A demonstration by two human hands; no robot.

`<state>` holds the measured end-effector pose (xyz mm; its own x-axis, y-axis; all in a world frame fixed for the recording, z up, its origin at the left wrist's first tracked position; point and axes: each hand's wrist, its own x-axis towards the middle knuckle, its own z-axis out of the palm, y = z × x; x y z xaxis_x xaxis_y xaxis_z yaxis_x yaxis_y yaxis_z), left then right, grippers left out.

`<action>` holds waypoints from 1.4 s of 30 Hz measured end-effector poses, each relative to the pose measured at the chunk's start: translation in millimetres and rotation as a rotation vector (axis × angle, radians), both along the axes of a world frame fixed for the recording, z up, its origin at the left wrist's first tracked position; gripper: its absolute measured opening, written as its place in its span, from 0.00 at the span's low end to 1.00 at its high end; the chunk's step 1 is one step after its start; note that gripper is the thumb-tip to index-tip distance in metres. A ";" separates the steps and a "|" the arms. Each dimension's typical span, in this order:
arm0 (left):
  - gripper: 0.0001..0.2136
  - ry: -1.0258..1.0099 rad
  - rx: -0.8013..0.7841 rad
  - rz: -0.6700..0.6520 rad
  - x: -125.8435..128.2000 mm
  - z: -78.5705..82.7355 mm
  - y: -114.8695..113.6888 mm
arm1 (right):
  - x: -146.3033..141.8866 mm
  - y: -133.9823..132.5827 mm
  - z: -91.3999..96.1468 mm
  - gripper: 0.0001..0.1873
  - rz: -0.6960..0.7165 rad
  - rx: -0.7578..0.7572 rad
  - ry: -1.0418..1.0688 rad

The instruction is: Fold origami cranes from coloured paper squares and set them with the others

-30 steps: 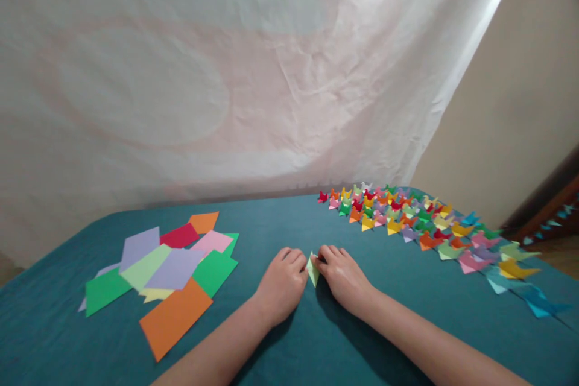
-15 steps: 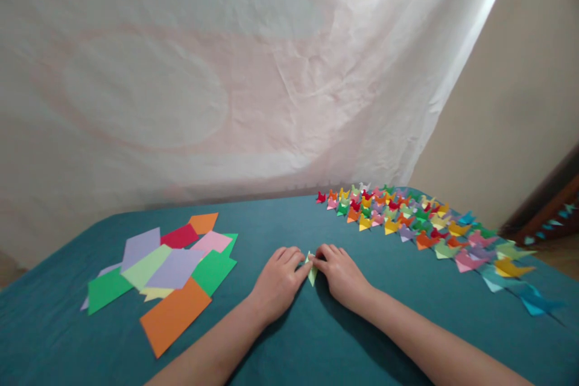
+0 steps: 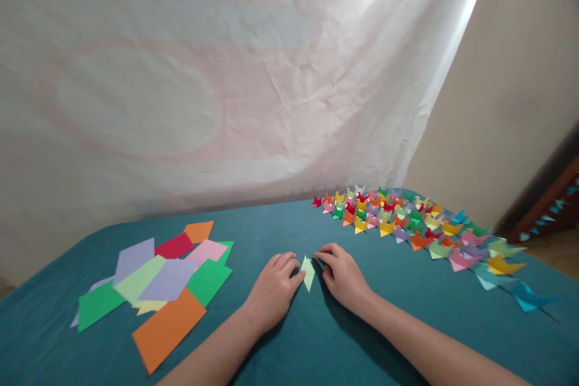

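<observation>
A small pale green folded paper (image 3: 308,272), kite-shaped, lies on the teal tablecloth (image 3: 289,338) between my two hands. My left hand (image 3: 272,291) rests on the cloth with curled fingers, its thumb against the paper's left edge. My right hand (image 3: 344,275) is also curled, and its fingertips pinch the paper's upper right edge. Both forearms reach in from the bottom of the view.
A loose pile of coloured paper sheets (image 3: 156,289) lies at the left, with a large orange sheet (image 3: 168,329) nearest me. Rows of several small folded paper figures (image 3: 407,226) in many colours run along the right side towards the table's edge. A white sheet (image 3: 217,84) hangs behind.
My hands have drawn slightly apart, so more of the pale green paper shows and it lies flatter on the cloth. The view has shifted a little.
</observation>
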<state>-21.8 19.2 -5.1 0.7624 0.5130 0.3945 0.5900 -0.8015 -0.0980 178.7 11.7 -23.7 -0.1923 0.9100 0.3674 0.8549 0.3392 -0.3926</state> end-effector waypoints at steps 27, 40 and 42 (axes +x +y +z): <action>0.16 -0.321 -0.274 0.105 -2.1 -8.1 6.4 | -9.8 4.3 -5.2 0.04 -0.021 -0.071 0.319; 0.26 -0.756 -0.866 0.098 -0.3 -6.2 15.3 | -18.3 -6.9 0.8 0.02 0.174 0.033 0.410; 0.25 -0.812 -0.905 0.114 1.9 -4.3 13.6 | -19.3 -8.3 1.0 0.04 0.148 0.015 0.442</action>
